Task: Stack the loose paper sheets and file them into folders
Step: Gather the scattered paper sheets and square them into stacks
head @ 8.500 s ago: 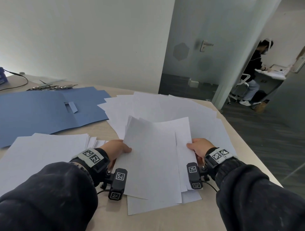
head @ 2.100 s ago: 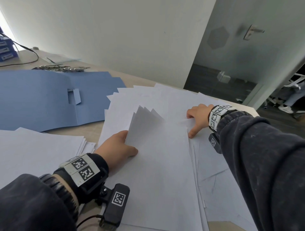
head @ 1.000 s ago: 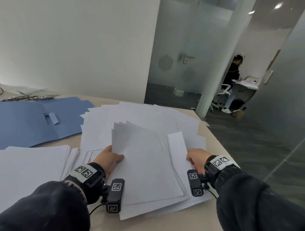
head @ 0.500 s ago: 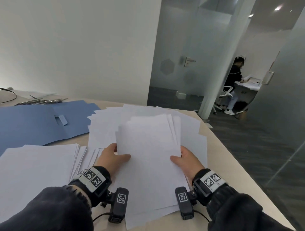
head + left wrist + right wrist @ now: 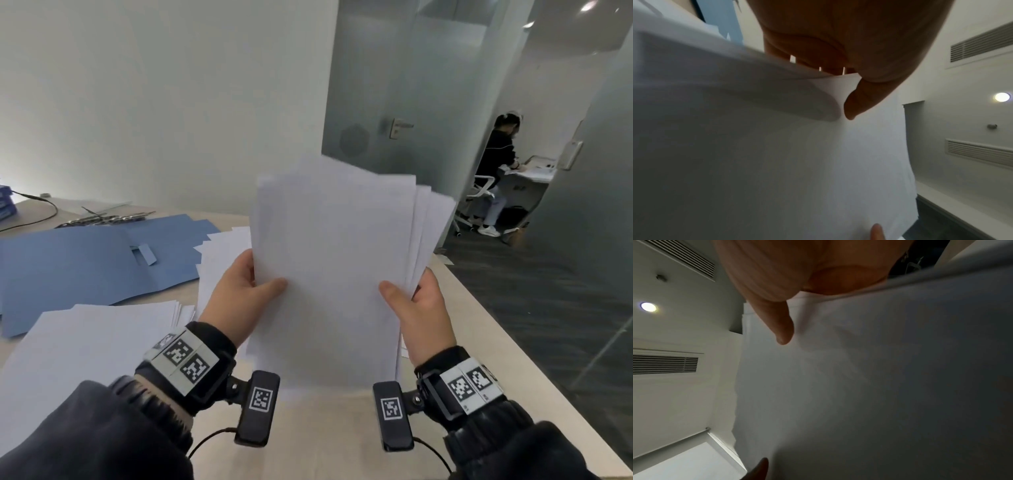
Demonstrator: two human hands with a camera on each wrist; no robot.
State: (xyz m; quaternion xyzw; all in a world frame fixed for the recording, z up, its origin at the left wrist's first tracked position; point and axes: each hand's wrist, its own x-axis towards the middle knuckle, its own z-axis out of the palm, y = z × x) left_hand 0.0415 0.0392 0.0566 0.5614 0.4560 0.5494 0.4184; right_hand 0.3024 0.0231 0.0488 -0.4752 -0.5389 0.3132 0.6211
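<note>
A bundle of white paper sheets [image 5: 329, 274] stands upright above the table, its top edges fanned unevenly to the right. My left hand [image 5: 245, 294] grips its left edge, thumb on the front. My right hand [image 5: 416, 306] grips the right edge the same way. The left wrist view shows the thumb pressed on the sheets [image 5: 797, 162]; the right wrist view shows the other thumb on the sheets [image 5: 879, 386]. An open blue folder [image 5: 85, 260] lies flat at the far left. A squared paper stack [image 5: 78, 346] lies near left. More loose sheets [image 5: 222, 250] lie behind the bundle.
The beige table [image 5: 325, 438] ends in an edge at the right, with dark carpet beyond. Metal binder clips [image 5: 102, 219] and a black cable [image 5: 34, 212] lie at the far left. A seated person [image 5: 496, 171] works in the room behind a glass door.
Both hands gathered the spread sheets into one bundle, then lifted it from flat on the table to upright. The right hand came back from reaching forward to grip the bundle's right edge.
</note>
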